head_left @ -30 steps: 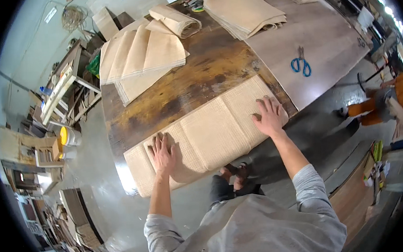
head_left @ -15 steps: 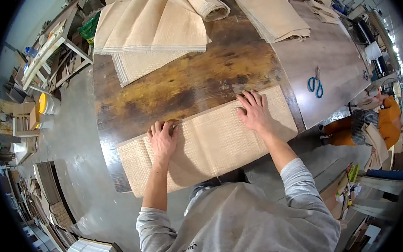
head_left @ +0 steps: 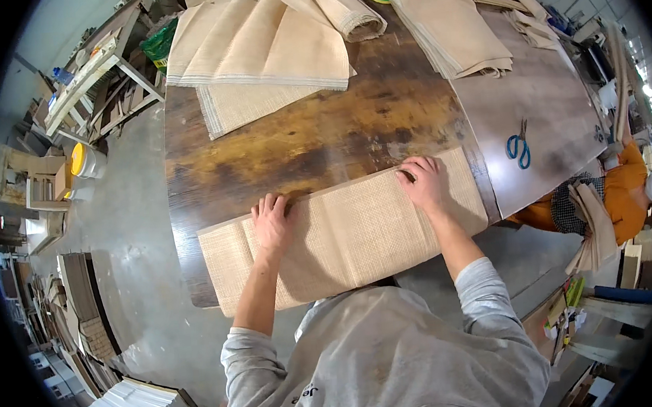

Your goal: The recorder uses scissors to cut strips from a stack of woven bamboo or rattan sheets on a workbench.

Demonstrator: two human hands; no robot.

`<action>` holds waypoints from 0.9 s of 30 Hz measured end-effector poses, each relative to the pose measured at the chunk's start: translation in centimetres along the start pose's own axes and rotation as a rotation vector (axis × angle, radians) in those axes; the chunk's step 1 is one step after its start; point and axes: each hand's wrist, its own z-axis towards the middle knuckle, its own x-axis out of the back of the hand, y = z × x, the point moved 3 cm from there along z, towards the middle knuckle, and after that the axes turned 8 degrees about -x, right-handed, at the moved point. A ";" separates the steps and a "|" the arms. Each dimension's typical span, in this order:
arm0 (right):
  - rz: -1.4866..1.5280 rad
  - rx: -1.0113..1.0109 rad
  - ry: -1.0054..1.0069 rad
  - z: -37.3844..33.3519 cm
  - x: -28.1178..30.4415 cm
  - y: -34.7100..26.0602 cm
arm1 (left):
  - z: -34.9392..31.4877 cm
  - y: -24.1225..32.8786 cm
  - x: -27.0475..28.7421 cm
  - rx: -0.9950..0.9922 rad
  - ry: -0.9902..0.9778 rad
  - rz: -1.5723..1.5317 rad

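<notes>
A folded length of beige woven cloth (head_left: 350,232) lies across the near side of the brown wooden table (head_left: 285,150), its near edge close to my body. At its far edge, left of the middle, my left hand (head_left: 272,220) curls its fingers over the fold. My right hand (head_left: 423,185) grips the same edge farther right, fingers bent and thumb tucked in. The undersides of both hands' fingertips are hidden. Beyond it lie wavy beige sheets (head_left: 257,47) with striped ends, a cloth roll (head_left: 364,26) and a folded beige stack (head_left: 453,28).
Blue-handled scissors (head_left: 518,149) rest on the grey tabletop (head_left: 536,101) at right. A person in orange (head_left: 624,193) stands beyond it, beige cloth strips (head_left: 592,221) hanging beside them. On the left floor are a white bucket with a yellow lid (head_left: 84,160) and stacked boards (head_left: 86,308).
My right hand's fingers have drawn in on the cloth's far edge. The whole view has shifted slightly, and the person in orange has moved a little.
</notes>
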 end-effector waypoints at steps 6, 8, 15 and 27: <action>0.077 -0.155 -0.091 0.8 0.3 -0.2 | -1.8 -0.3 2.3 -0.093 -0.021 0.033; 0.069 -0.166 -0.130 0.9 0.0 0.2 | -1.5 -0.5 2.7 -0.022 -0.125 0.035; 0.156 -0.131 -0.072 0.4 -0.7 0.8 | -0.2 0.0 2.9 0.067 -0.205 -0.058; -0.069 -0.182 -0.142 0.2 0.4 0.0 | 1.7 -0.1 2.1 0.106 -0.348 0.031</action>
